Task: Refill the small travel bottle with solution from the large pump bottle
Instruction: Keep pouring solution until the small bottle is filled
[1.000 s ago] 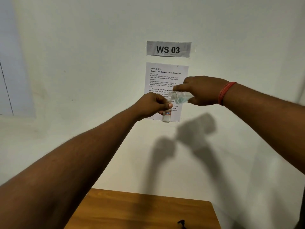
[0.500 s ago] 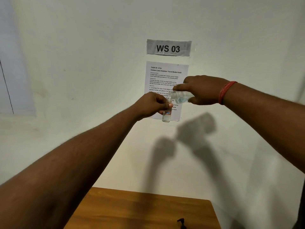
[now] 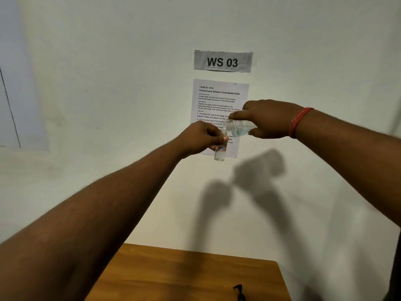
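My left hand [image 3: 200, 139] is raised in front of the wall and grips a small clear travel bottle [image 3: 220, 153] upright, with a little clear liquid in its bottom. My right hand [image 3: 268, 119] holds the large clear bottle [image 3: 238, 127] tipped on its side, uncapped, its threaded neck resting just above the small bottle's mouth. Bluish liquid pools in the lower side of the large bottle. Most of the large bottle's body is hidden in my right hand.
A wooden table [image 3: 173, 276] lies below, its far edge against the white wall. A black pump head [image 3: 238, 291] lies near the table's bottom right. A task sheet [image 3: 219, 98] and a "WS 03" label [image 3: 223, 61] hang on the wall behind my hands.
Both hands hold almost the same pose. The view has shifted slightly, and the two bottles stay mouth to mouth.
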